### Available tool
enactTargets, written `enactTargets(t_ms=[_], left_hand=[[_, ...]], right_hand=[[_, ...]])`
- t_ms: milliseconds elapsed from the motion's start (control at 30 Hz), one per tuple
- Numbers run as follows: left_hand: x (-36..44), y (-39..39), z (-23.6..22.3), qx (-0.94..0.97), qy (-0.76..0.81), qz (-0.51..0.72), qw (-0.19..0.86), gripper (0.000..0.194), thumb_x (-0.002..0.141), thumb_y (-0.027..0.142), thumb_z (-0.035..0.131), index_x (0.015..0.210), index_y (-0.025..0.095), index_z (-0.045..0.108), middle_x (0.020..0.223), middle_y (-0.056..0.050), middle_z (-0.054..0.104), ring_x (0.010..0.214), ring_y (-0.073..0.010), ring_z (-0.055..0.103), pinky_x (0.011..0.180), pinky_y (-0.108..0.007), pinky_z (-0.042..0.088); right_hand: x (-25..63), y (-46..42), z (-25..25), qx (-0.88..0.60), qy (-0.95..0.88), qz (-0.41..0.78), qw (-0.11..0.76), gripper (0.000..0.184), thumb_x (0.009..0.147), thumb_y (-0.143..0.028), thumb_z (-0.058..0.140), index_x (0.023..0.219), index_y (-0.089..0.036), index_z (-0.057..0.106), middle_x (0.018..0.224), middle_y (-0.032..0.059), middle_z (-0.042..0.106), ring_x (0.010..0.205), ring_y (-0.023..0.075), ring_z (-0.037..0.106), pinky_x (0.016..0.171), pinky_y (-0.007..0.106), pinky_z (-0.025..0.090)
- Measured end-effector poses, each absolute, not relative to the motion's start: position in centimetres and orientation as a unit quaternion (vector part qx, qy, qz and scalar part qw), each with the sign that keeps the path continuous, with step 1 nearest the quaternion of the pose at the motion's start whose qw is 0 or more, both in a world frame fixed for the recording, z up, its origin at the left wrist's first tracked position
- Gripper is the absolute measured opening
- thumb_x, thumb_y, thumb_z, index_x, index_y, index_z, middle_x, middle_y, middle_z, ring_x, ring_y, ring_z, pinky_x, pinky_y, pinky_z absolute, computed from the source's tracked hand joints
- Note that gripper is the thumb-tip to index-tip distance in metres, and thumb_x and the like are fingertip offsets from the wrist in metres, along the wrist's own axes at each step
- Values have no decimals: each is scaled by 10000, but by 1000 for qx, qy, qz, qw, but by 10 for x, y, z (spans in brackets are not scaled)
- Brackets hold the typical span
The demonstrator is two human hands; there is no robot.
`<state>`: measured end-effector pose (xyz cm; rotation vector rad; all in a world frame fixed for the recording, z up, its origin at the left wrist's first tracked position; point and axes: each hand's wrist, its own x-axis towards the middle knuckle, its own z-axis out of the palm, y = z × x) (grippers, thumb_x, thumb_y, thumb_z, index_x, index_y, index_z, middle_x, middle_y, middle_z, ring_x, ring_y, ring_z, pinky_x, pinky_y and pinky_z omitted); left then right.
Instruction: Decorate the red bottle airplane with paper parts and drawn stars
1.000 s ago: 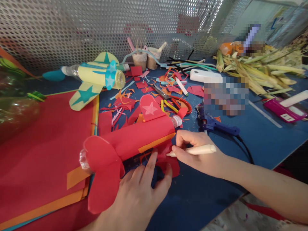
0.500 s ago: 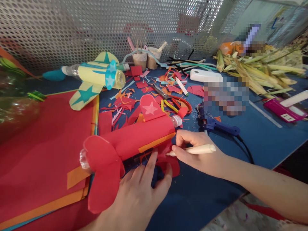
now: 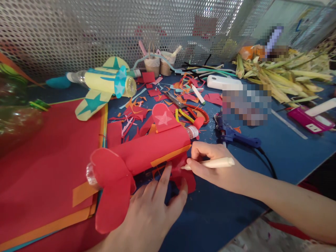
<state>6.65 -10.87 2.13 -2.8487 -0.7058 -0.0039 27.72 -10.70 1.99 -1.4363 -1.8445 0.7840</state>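
The red plane (image 3: 157, 148) is lying mid-scene on the counter (image 3: 210, 217), its near wing (image 3: 189, 183) spreading toward us. Our right hand (image 3: 220, 179) is clamping its fingers on the pen (image 3: 220, 162), whose tip is meeting that wing. Our left hand (image 3: 151, 206) is resting nearer, fingers spread apart, two of them touching the wing. Scissors (image 3: 181, 104) are lying beyond the red plane, a glue gun (image 3: 237, 136) right, a yellow plane (image 3: 101, 81) far left.

The single view looks from the person's head, forward and down. It shows the bench (image 3: 210, 217), the left hand (image 3: 151, 210) and the right hand (image 3: 223, 178) from near, with the perforated panel (image 3: 91, 28) behind.
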Motion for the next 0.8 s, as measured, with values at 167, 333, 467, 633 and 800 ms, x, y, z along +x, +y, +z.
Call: enactTargets(t_ms=[167,333,467,633,800], left_hand=[[65,-109,24,-965,-240,11,105,564,849,-26,405,1262,325,563,1148,-133,679,745,-196,696,613,-299,575],[66,-109,23,-966,-234,22,107,571,846,-25,404,1274,323,550,1178,-135,665,788,-203,697,636,-301,577],[65,-109,22,-965,-232,24,117,573,847,-22,404,1276,332,544,1170,-133,669,760,-195,697,607,-286,574],[66,-108,20,-965,-236,10,113,550,850,-6,412,1263,328,554,1169,-141,667,751,-199,694,597,-297,577],[66,-107,20,-967,-230,2,113,547,850,-12,401,1254,321,562,1151,-143,673,745,-202,693,593,-297,575]], right_hand=[[279,-107,21,-565,-692,251,373,277,813,-148,521,623,-213,331,521,-88,360,450,60,321,430,193,255],[279,-107,20,-587,-682,246,360,293,812,-145,515,607,-217,318,511,-89,330,451,66,317,433,189,277],[278,-108,19,-584,-683,259,355,280,812,-143,518,614,-215,334,516,-91,338,448,62,332,438,177,303],[278,-107,21,-567,-699,245,361,277,797,-121,531,609,-208,345,508,-96,339,442,52,309,420,165,270],[277,-106,21,-567,-694,252,364,287,794,-112,527,603,-210,336,506,-99,324,440,51,314,424,156,283]])
